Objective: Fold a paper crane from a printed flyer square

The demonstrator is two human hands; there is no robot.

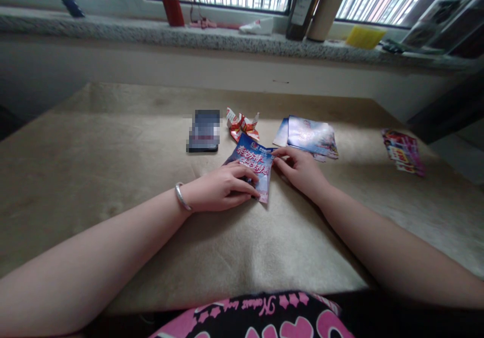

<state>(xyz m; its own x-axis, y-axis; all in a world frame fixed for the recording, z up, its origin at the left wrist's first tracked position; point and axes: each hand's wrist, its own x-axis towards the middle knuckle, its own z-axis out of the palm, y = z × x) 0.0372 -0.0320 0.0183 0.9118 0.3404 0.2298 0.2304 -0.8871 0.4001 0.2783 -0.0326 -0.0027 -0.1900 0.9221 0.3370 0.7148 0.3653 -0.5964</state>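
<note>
The left hand [224, 186] lies spread on the blue packet [256, 160], the right hand [302, 171] pinches its right edge, open tabletop [124, 146] stretching leftward.

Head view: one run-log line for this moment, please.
left hand: on blue packet | right hand: at its upper-right corner | beyond hands: crumpled orange wrapper, blue printed sheets

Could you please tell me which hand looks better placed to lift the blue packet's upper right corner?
The right hand, I'd judge: its index finger is right at that corner of the blue packet, while the left hand lies across the packet's lower left part.
</note>
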